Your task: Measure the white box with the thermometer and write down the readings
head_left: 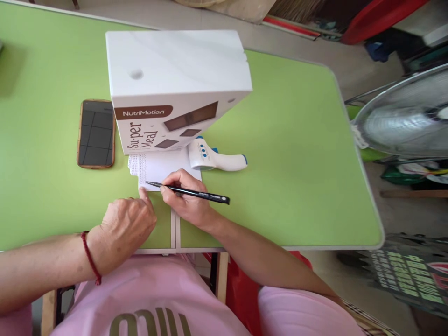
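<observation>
My right hand (184, 196) is closed around a black pen (189, 191). The pen's tip meets a sheet of paper (171, 165) near its left edge, where rows of small handwriting run. With one finger stretched to the paper's near left corner, my left hand (128, 219) rests on the table, its other fingers curled under and nothing visible in them. A tall white box (178, 60) marked "NutriMotion Su-per Meal" stands behind the sheet and hides its far part. On the sheet's right side lies a white and blue handheld infrared thermometer (217, 157).
A phone (96, 134) in a brown case lies left of the box on the green table (297, 154). To the right, beyond the table edge, is a fan (406, 114). A printed dark bag (406, 275) sits low at the right.
</observation>
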